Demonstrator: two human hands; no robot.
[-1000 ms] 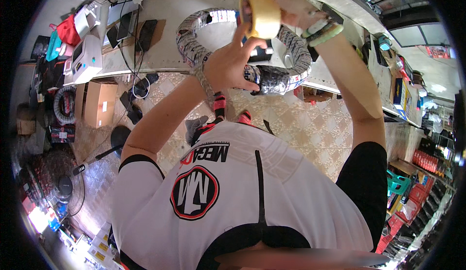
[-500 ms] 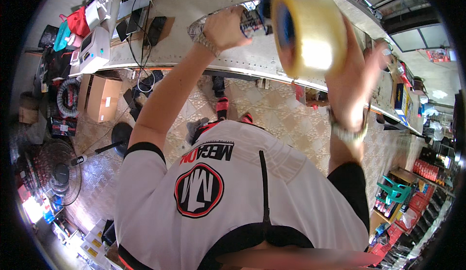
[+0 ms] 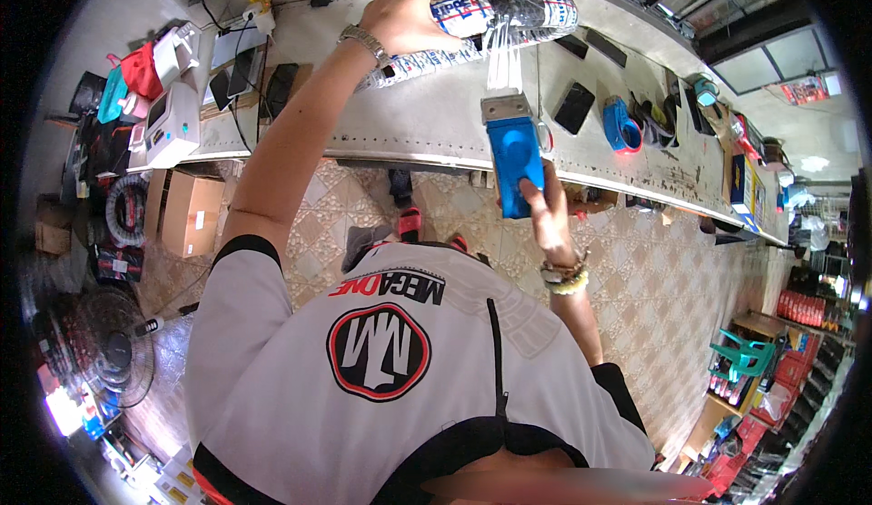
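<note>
My left hand (image 3: 404, 19) is closed round a tyre (image 3: 463, 10) wrapped in white printed film, which lies partly raised on the worktable and bends away to the right. My right hand (image 3: 547, 214) grips a blue tape dispenser (image 3: 515, 155) by its body, just off the table's front edge. From the dispenser's metal end a strip of clear tape (image 3: 505, 69) stretches up to the tyre's wrapping. The tape roll itself is hidden beneath the dispenser. Film at the tyre's right end looks shiny and dark.
On the worktable (image 3: 427, 123) lie a dark phone (image 3: 574, 108) and a blue ring-shaped item (image 3: 622, 126) with a red rim. A white device (image 3: 173, 123) and cables sit at the left. A cardboard box (image 3: 193, 214) and a fan (image 3: 113, 351) stand on the floor.
My right hand has brought the dispenser down from high near the camera to the table's front edge, with tape now drawn out straight. My left hand has moved up slightly, and more tyre shows.
</note>
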